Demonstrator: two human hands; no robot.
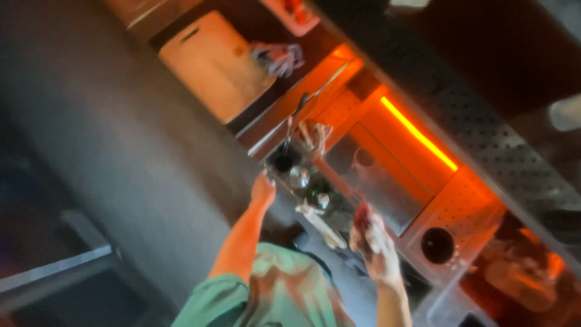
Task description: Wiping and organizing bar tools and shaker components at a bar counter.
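The view is blurred and steeply tilted, so the steel sink [387,194] serves as the landmark. It runs slantwise through the middle of the picture, lit orange along its far edge by a glowing strip light [419,134].

The left hand [262,189] rests at the near rim of the sink's cluttered end, beside a dark round pot [283,161] and a shiny small bowl [299,177]. Its fingers look bunched together, but the blur hides whether they grip anything.

The right hand [374,240] hovers over the near edge of the sink, further along, and is closed around a dark reddish lump [362,215] that sticks out above the knuckles; what the lump is cannot be told. Between the two hands, inside the sink, lies a heap of utensils [318,209], pale handles among them.

Beyond the pot, a long-handled ladle [296,115] leans up from the sink. Further off along the counter lies a pale rectangular cutting board [213,63], with a crumpled cloth [278,57] at its corner. A white tray holding something red [292,13] sits beyond the cloth at the picture's top edge. Past the right hand, a dark round hole [437,244] is set into the steel beside the sink. No labels or signs can be read
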